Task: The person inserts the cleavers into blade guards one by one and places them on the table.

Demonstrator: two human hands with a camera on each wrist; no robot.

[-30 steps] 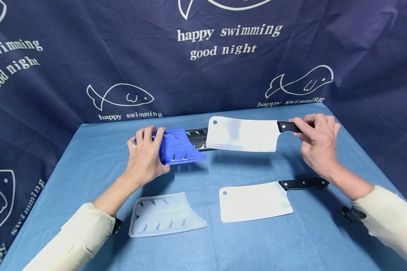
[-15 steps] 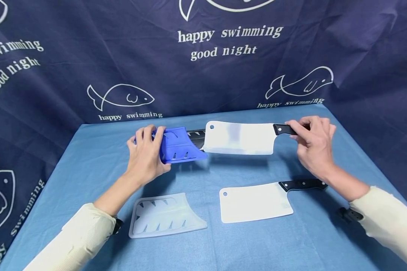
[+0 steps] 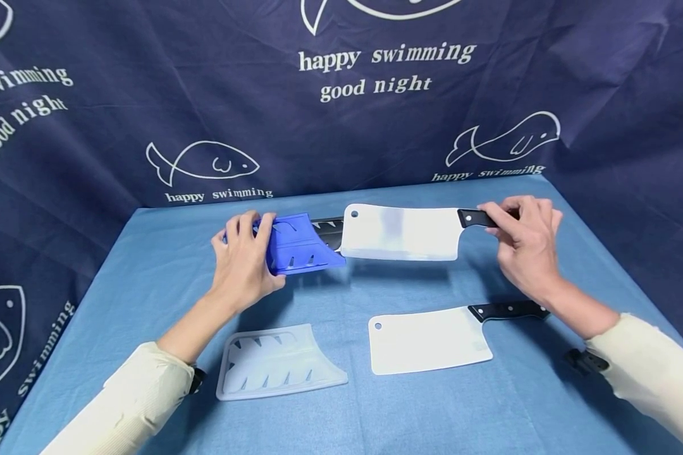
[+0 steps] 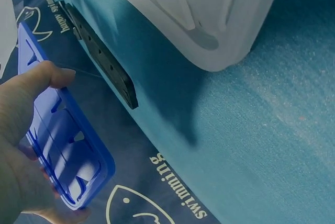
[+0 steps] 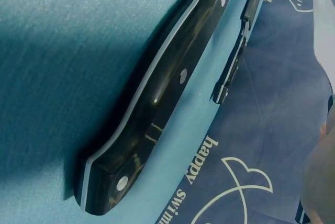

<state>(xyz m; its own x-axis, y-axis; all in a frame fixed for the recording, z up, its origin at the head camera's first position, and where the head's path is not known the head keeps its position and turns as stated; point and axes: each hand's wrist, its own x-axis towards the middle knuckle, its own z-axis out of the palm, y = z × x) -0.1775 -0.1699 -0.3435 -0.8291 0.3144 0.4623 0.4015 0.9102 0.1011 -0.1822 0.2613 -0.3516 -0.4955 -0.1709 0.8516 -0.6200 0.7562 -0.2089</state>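
My left hand grips a blue cleaver sheath by its left end, held above the table with its wide opening to the right. In the left wrist view the thumb lies over the edge of the blue sheath. My right hand holds a cleaver by its black handle. That cleaver's white blade is raised and level, its tip edge right by the blue sheath's mouth. From this angle I cannot tell whether they touch. The blade appears outside the sheath.
A translucent white sheath lies front left. A second cleaver lies to its right, handle rightward. Behind the raised items is a black sheath, partly hidden; the right wrist view shows a black handle extending from it. A printed curtain backs the table.
My right hand has moved the raised cleaver a little left and down, closer to the blue sheath, covering more of the black sheath. The left hand has stayed nearly still.
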